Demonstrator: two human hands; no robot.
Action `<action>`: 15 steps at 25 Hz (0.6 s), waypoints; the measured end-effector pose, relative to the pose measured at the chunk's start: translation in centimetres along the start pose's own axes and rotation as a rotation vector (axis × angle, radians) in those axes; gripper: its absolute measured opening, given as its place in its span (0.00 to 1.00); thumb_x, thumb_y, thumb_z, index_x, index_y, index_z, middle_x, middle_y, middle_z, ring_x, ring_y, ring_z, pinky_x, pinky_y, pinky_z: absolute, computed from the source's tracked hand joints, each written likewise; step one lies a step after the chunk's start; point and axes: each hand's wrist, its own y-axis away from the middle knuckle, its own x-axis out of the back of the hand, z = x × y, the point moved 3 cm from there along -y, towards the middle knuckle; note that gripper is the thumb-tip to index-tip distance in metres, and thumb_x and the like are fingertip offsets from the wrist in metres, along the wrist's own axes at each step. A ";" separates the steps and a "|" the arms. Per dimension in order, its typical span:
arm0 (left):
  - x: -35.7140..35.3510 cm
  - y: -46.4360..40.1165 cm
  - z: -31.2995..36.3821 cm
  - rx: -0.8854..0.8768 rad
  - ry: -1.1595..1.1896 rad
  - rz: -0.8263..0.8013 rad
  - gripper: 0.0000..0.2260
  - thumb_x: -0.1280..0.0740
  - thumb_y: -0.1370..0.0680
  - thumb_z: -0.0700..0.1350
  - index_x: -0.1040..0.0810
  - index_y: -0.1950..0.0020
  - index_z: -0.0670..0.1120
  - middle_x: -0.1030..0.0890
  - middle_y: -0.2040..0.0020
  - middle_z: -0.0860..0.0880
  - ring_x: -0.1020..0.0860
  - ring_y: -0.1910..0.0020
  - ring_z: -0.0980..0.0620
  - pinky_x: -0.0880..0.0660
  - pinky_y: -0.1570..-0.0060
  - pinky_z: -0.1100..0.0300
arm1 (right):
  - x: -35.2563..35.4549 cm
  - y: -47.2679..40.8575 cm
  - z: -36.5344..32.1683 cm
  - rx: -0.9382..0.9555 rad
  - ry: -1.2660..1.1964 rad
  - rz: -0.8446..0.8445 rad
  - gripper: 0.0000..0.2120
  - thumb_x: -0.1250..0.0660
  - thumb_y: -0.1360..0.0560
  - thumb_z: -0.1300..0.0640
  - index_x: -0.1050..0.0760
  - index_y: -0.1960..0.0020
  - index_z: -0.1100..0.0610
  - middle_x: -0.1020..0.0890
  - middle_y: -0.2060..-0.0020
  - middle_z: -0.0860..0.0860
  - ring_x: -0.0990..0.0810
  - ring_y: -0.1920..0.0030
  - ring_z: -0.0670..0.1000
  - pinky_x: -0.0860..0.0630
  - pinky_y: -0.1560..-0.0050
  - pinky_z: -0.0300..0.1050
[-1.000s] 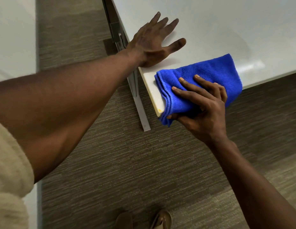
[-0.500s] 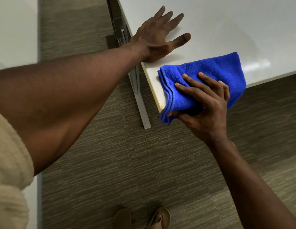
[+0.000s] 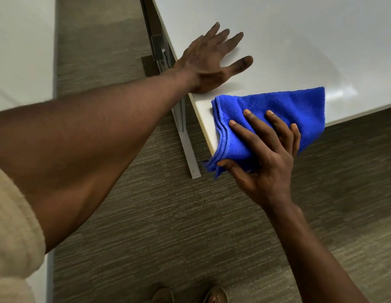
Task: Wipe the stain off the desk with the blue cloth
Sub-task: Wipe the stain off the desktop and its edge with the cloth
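Head view shows the blue cloth [image 3: 275, 119] draped over the tabletop [image 3: 299, 40] corner, the right hand [image 3: 264, 158] grasping it with fingers [image 3: 253, 121] pressing to scrub, while the left hand [image 3: 212, 60], beyond the cloth, lies flat with released fingers, likely bracing.

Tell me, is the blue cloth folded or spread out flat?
Folded. The blue cloth shows stacked layered edges at its left side, bunched under the right hand over the desk corner.

the blue cloth [image 3: 277, 119] under the right hand [image 3: 266, 158] has slid slightly rightward along the desk [image 3: 299, 51] corner, toward the frame's right.
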 end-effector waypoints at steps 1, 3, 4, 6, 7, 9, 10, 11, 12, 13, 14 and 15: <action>-0.2 -0.1 -0.2 0.002 -0.002 0.001 0.40 0.54 0.23 0.75 0.47 0.16 0.56 0.45 0.16 0.48 0.54 0.16 0.50 0.51 0.19 0.46 | -0.2 0.1 0.0 0.009 0.012 0.027 0.32 0.30 0.27 0.31 0.21 0.30 0.47 0.23 0.27 0.48 0.31 0.23 0.58 0.44 0.22 0.68; -0.3 -0.2 -0.2 -0.010 0.005 -0.006 0.39 0.54 0.23 0.75 0.47 0.16 0.56 0.45 0.16 0.48 0.54 0.16 0.50 0.51 0.19 0.45 | -0.4 -0.1 -0.4 0.005 0.018 0.074 0.33 0.30 0.29 0.28 0.19 0.32 0.46 0.21 0.29 0.47 0.29 0.25 0.58 0.42 0.23 0.65; -0.3 -0.2 -0.2 -0.017 0.014 0.000 0.39 0.54 0.23 0.75 0.46 0.16 0.57 0.45 0.16 0.48 0.54 0.16 0.50 0.51 0.19 0.46 | -0.6 -0.2 -0.8 -0.008 0.017 0.086 0.33 0.30 0.29 0.26 0.18 0.33 0.45 0.21 0.30 0.47 0.28 0.26 0.57 0.42 0.23 0.63; -0.2 -0.1 -0.1 -0.010 0.021 0.018 0.39 0.54 0.23 0.76 0.46 0.16 0.57 0.44 0.16 0.49 0.54 0.16 0.50 0.50 0.19 0.46 | -0.8 -0.3 -1.6 -0.028 0.014 0.087 0.31 0.33 0.27 0.26 0.19 0.32 0.44 0.21 0.30 0.46 0.28 0.26 0.57 0.41 0.23 0.62; -0.3 -0.1 -0.2 -0.004 0.023 0.018 0.39 0.54 0.23 0.76 0.46 0.16 0.57 0.44 0.16 0.49 0.53 0.16 0.51 0.50 0.19 0.46 | -0.9 -0.1 -2.0 -0.024 0.020 0.076 0.29 0.35 0.24 0.28 0.19 0.31 0.44 0.21 0.29 0.46 0.28 0.26 0.57 0.41 0.23 0.63; -0.4 -0.1 -0.2 -0.009 0.015 0.017 0.39 0.53 0.22 0.75 0.45 0.16 0.57 0.44 0.16 0.48 0.53 0.16 0.50 0.50 0.19 0.46 | -0.8 0.3 -2.1 0.034 0.024 0.041 0.24 0.36 0.21 0.34 0.21 0.29 0.43 0.22 0.28 0.46 0.28 0.26 0.56 0.40 0.24 0.65; -0.3 -0.1 -0.2 -0.009 0.005 0.018 0.38 0.53 0.22 0.75 0.45 0.16 0.57 0.44 0.16 0.48 0.53 0.16 0.50 0.50 0.19 0.46 | -0.4 0.3 -1.6 0.081 0.024 0.017 0.23 0.35 0.20 0.35 0.23 0.29 0.43 0.23 0.27 0.46 0.28 0.25 0.56 0.38 0.26 0.65; -0.3 -0.1 -0.3 -0.004 0.002 0.018 0.39 0.53 0.22 0.75 0.45 0.16 0.57 0.44 0.16 0.48 0.53 0.16 0.50 0.50 0.19 0.47 | -0.1 0.1 -0.9 0.124 0.029 -0.010 0.24 0.34 0.21 0.36 0.24 0.28 0.43 0.23 0.27 0.46 0.28 0.25 0.56 0.37 0.27 0.65; -0.2 -0.2 -0.3 0.001 0.009 0.015 0.39 0.53 0.23 0.75 0.45 0.17 0.57 0.44 0.16 0.48 0.53 0.16 0.50 0.50 0.19 0.47 | 0.2 -0.2 -0.2 0.144 0.041 -0.028 0.26 0.33 0.22 0.34 0.24 0.28 0.44 0.24 0.27 0.46 0.28 0.25 0.56 0.36 0.28 0.64; -0.2 -0.2 -0.4 0.003 0.019 0.012 0.39 0.53 0.23 0.75 0.45 0.17 0.57 0.44 0.16 0.49 0.54 0.16 0.50 0.50 0.19 0.47 | 0.3 -0.6 0.5 0.134 0.046 -0.024 0.29 0.32 0.24 0.32 0.23 0.28 0.44 0.23 0.27 0.46 0.28 0.26 0.56 0.35 0.29 0.64; -0.2 -0.2 -0.4 0.007 0.026 0.015 0.39 0.53 0.23 0.75 0.45 0.17 0.57 0.43 0.16 0.49 0.53 0.16 0.50 0.50 0.19 0.47 | 0.3 -0.9 0.8 0.098 0.038 0.002 0.32 0.31 0.27 0.29 0.22 0.29 0.45 0.22 0.28 0.46 0.28 0.26 0.56 0.35 0.29 0.64; -0.3 -0.2 -0.4 0.010 0.029 0.020 0.38 0.53 0.23 0.75 0.44 0.17 0.57 0.43 0.16 0.48 0.53 0.16 0.50 0.50 0.19 0.47 | 0.0 -1.0 0.6 0.054 0.025 0.035 0.34 0.31 0.29 0.26 0.21 0.30 0.46 0.22 0.29 0.46 0.27 0.27 0.56 0.36 0.28 0.63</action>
